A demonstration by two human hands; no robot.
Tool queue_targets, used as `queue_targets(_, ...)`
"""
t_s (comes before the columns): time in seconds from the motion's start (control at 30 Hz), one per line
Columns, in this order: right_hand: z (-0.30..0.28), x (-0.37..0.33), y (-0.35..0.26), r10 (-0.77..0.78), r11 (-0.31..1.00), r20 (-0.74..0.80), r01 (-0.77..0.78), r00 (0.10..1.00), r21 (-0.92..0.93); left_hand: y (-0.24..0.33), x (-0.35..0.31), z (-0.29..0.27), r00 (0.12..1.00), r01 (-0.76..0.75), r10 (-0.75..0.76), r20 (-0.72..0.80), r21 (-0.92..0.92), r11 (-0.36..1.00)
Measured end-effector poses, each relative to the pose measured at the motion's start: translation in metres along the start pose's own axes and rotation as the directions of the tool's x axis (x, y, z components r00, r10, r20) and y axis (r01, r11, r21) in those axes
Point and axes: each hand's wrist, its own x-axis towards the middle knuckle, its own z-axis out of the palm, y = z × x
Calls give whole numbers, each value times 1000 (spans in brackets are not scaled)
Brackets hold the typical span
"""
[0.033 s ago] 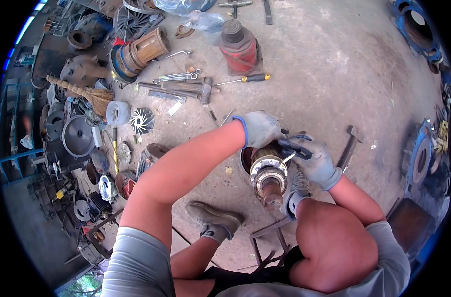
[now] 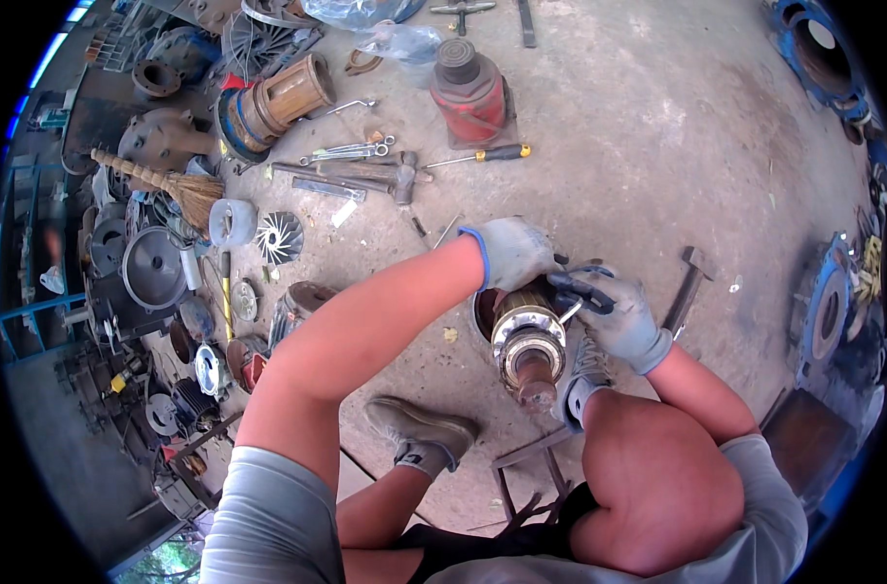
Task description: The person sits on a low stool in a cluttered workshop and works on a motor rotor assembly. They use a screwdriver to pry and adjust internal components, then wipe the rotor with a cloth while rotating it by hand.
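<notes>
A metal shaft assembly with shiny round collars and a rusty stub end points toward me, just beyond my right shoe. My left hand, in a grey glove with a blue cuff, is closed over its far end, with the fingers partly hidden. From the right, my right hand bends its dark-coated fingers in against the assembly's side. A slim bright metal rod sticks out below those fingers, which pinch it; its other end is hidden.
A hammer lies right of my right hand. Beyond my hands are a red bottle jack, a screwdriver, wrenches and another hammer. A straw brush and many machine parts crowd the left. A metal frame stands near my legs.
The slim metal rod at my right fingers has tilted slightly steeper. Both hands and the shaft assembly stay in place.
</notes>
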Motion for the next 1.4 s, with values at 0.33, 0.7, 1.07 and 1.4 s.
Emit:
queue_targets(0.33, -6, -15, 5, -127, 992, 19, 127, 992, -5, -8, 6, 22, 962, -140, 138, -236, 12, 990)
queue_targets(0.7, -35, 24, -7, -50, 844, -334, 219, 941, 490, -46, -95, -29, 892, 315, -411, -189, -391, 865)
queue_targets(1.07, -39, -10, 44, 244, 911, -227, -142, 943, 388, -83, -126, 103, 440, 505, -844, -305, -693, 514)
queue_targets(1.4, -41, -41, 67, 535, 633, 102, -478, 839, 609, -43, -14, 56, 963, 165, -260, -68, -615, 771)
